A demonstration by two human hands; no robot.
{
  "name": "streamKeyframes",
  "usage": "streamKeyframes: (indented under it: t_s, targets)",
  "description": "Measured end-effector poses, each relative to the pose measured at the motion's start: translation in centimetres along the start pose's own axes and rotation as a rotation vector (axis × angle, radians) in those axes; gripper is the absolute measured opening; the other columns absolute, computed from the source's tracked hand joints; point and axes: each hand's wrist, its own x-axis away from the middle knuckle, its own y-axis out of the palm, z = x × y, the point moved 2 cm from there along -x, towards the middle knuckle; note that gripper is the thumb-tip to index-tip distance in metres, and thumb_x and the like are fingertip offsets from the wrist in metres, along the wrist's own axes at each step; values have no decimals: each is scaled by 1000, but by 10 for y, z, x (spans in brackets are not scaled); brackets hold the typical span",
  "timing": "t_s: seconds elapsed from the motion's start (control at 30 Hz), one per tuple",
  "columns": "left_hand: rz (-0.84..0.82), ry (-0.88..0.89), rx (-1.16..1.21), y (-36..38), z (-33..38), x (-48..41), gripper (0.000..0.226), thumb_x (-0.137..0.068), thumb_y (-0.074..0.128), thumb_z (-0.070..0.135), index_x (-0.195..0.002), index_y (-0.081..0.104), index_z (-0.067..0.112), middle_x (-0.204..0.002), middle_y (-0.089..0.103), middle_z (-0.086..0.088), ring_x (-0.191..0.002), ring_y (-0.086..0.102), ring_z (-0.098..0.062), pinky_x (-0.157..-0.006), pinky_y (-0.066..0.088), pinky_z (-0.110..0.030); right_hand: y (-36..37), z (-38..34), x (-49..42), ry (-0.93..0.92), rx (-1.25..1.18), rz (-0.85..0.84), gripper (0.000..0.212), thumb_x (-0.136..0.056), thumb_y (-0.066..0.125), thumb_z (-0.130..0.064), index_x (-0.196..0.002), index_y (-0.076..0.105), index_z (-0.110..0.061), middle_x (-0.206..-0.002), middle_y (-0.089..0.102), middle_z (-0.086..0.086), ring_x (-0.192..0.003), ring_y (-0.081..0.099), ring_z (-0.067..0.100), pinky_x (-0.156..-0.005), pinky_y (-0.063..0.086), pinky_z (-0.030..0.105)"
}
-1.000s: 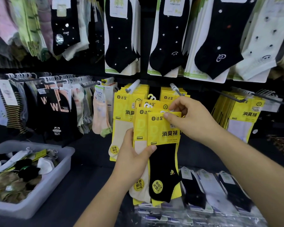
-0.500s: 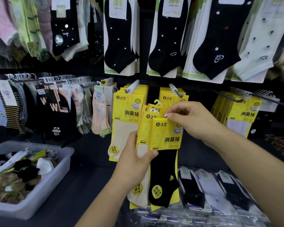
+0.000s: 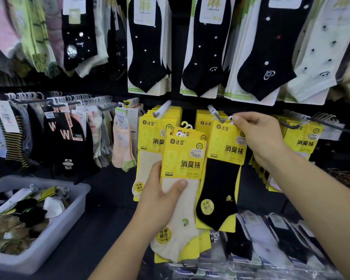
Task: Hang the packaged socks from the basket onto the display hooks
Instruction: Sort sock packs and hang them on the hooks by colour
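My right hand (image 3: pixel 259 136) pinches the top corner of a yellow-carded pack with a black ankle sock (image 3: pixel 220 178). Thumb and forefinger are closed on its small white plastic hanger loop (image 3: pixel 231 119), which sits just beside the tip of the grey metal display hook (image 3: pixel 218 116). My left hand (image 3: pixel 160 201) grips a small stack of yellow-carded cream sock packs (image 3: pixel 182 199), with the thumb across the front and the fingers curled behind. At near left stands the pale grey plastic basket (image 3: pixel 69 217) — inside lies a loose heap of packaged socks (image 3: pixel 28 215), black, white and yellow-carded.
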Motion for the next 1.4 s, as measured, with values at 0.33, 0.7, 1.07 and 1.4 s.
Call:
streamKeyframes:
  t_s: [0.33,0.7,1.07,1.4]
  targets:
    - [36,-20,63,-6,-2,-2,37,-97,76,26,-127,58,39,-116,75,25,-108,72,1,-85,59,-23,29,-2,-14,-227,217,-13,12,-97,66,-17,-94,75,-24,-86,71,-6,-61,60,-7,-50,44,6]
    - [18,-55,169,4,1,-1,38,-94,78,30,-127,60,35,-116,77,21,-106,74,-2,-85,61,-27,25,12,29,-316,430,105,17,-93,68,-30,-107,59,-26,-101,59,-2,-95,53,10,-81,45,23]
    - [13,-50,342,20,8,6,33,-85,83,44,-113,66,49,-117,78,14,-107,76,-9,-78,63,-26,38,24,80,104,-29,-183,21,-86,79,-25,-99,65,-15,-90,76,4,-82,74,15,-63,57,22]
    - [-7,-58,227,23,7,9,26,-101,68,33,-119,61,51,-112,75,25,-102,73,4,-75,59,-17,17,28,57,211,-121,-217,10,-90,73,-14,-99,71,-17,-105,76,5,-95,73,23,-82,60,38]
